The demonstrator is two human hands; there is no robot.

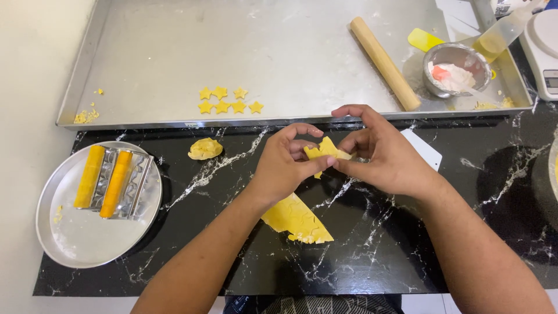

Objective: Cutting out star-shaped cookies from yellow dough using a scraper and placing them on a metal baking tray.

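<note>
Partly hidden behind the left forearm: a flat sheet of rolled yellow dough (297, 221), lying on the black marble counter (192, 192) just below the hands, its cut edges ragged. Cut off at the far right of the baking tray (163, 52): a white kitchen scale (545, 46) and a clear plastic bottle (503, 32). Hard to make out: the white contents of the small metal bowl (456, 68) inside the tray's right end, with something pink-orange in them. Half covered by the right hand: a white plastic scraper (424, 150) on the counter.

Left hand (285, 166) and right hand (381, 151) raised just in front of the tray's near rim, forearms coming in from the bottom edge, wrists bent inward. Fingers of both hands curled, thumbs and fingertips pinching one small yellow dough piece (325, 151) between them, held above the counter.

Seven star-shaped dough cutouts (228, 102) on the tray near its front rim, three behind and four in front. One wooden rolling pin (383, 63) lying at an angle on the tray, right of the stars. One crumpled dough ball (204, 149) on the counter just below the tray's rim. One round metal plate (70, 238) left of the hands, holding two metal cutters with orange handles (113, 181).
</note>
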